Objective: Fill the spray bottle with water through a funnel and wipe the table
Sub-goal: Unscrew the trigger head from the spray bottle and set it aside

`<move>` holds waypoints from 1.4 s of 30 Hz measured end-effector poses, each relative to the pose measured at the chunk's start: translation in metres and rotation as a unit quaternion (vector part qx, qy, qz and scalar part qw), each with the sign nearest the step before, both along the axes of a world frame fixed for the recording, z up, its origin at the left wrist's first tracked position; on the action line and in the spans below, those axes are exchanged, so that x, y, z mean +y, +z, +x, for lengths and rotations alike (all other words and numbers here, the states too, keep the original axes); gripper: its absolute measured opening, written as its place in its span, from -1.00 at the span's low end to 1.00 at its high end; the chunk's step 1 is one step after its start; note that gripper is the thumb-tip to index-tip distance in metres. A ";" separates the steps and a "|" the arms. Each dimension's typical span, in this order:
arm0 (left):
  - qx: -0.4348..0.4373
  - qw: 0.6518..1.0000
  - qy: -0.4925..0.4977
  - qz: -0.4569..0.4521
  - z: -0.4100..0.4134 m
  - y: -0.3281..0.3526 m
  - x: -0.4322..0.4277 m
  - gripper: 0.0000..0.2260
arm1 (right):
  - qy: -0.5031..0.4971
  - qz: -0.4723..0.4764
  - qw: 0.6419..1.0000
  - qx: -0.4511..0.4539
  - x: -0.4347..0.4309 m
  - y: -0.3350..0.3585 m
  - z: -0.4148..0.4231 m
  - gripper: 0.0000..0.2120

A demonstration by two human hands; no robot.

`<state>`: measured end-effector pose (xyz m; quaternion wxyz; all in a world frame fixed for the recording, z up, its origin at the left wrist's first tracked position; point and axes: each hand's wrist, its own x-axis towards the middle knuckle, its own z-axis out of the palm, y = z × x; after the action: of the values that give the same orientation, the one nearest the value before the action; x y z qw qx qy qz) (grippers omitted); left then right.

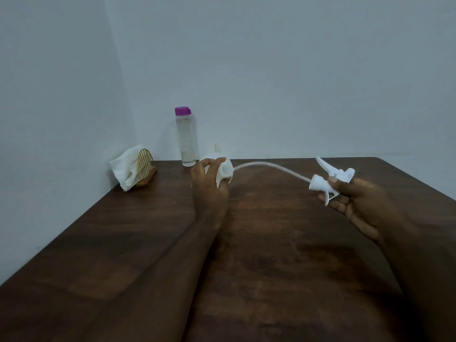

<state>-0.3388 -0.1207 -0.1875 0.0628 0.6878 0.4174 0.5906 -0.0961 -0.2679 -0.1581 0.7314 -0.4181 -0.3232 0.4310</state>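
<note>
My left hand (209, 181) grips the white spray bottle (225, 170) near the far middle of the dark wooden table (271, 243). My right hand (357, 201) holds the white trigger sprayer head (330, 180) off to the right, pulled away from the bottle. Its long white dip tube (269, 167) curves back toward the bottle's mouth. A clear water bottle (187, 140) with a purple cap stands upright at the back, just behind the spray bottle. A small white shape (218, 148) shows behind the spray bottle; I cannot tell what it is.
White paper napkins (125, 167) sit in a gold wire holder (145, 169) in the back left corner, against the pale walls. The table's right edge slants down from the back right corner.
</note>
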 end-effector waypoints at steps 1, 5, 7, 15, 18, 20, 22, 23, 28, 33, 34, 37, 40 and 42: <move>0.000 1.000 0.000 0.001 0.000 0.000 0.000 -0.62 | 0.005 0.004 1.000 0.003 -0.001 0.002 -0.001 -0.70; 0.000 1.000 0.000 0.007 0.000 0.001 0.000 -0.62 | -0.009 0.000 1.000 0.013 -0.001 0.002 -0.001 -0.67; 0.001 1.000 -0.002 0.009 0.001 0.001 0.000 -0.62 | -0.019 0.004 1.000 0.016 -0.001 0.002 0.000 -0.69; 0.020 1.000 0.004 0.007 0.001 0.001 -0.001 -0.61 | -0.019 -0.011 1.000 0.020 -0.004 0.001 -0.002 -0.78; 0.020 1.000 0.008 0.008 0.001 0.001 -0.002 -0.61 | -0.042 -0.021 0.999 -0.006 -0.004 0.001 -0.003 -0.79; 0.024 1.000 0.007 0.008 0.001 0.000 -0.002 -0.61 | -0.064 -0.023 0.998 -0.010 -0.005 0.003 -0.003 -0.80; 0.030 1.000 0.006 0.007 0.001 0.000 -0.002 -0.61 | -0.073 -0.028 0.997 -0.019 -0.006 0.004 -0.003 -0.80; 0.031 0.999 0.005 0.008 0.001 0.000 -0.002 -0.61 | -0.071 -0.027 0.997 -0.020 -0.007 0.004 -0.004 -0.82; 0.025 1.000 0.005 0.013 0.002 -0.001 -0.002 -0.63 | -0.077 -0.037 0.996 -0.034 -0.008 0.006 -0.007 -0.87; 0.033 0.999 0.010 0.023 0.001 -0.002 0.000 -0.61 | -0.071 -0.041 0.996 -0.023 -0.009 0.006 -0.006 -0.86; 0.034 0.999 0.010 0.024 0.001 -0.002 0.000 -0.60 | -0.070 -0.042 0.997 -0.012 -0.009 0.006 -0.005 -0.86; 0.039 0.999 0.015 0.024 0.001 -0.002 -0.002 -0.60 | -0.086 -0.071 0.994 -0.005 -0.010 0.004 -0.002 -0.82; 0.044 0.999 0.015 0.028 0.000 -0.001 -0.002 -0.59 | -0.074 -0.067 0.995 0.005 -0.010 0.004 -0.001 -0.85; 0.042 0.998 0.015 0.032 0.000 -0.002 -0.001 -0.60 | -0.068 -0.061 0.996 -0.008 -0.010 0.005 -0.002 -0.86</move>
<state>-0.3387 -0.1217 -0.1893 0.0143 0.7074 0.4103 0.5754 -0.0986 -0.2776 -0.1533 0.7295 -0.4865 -0.2729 0.3957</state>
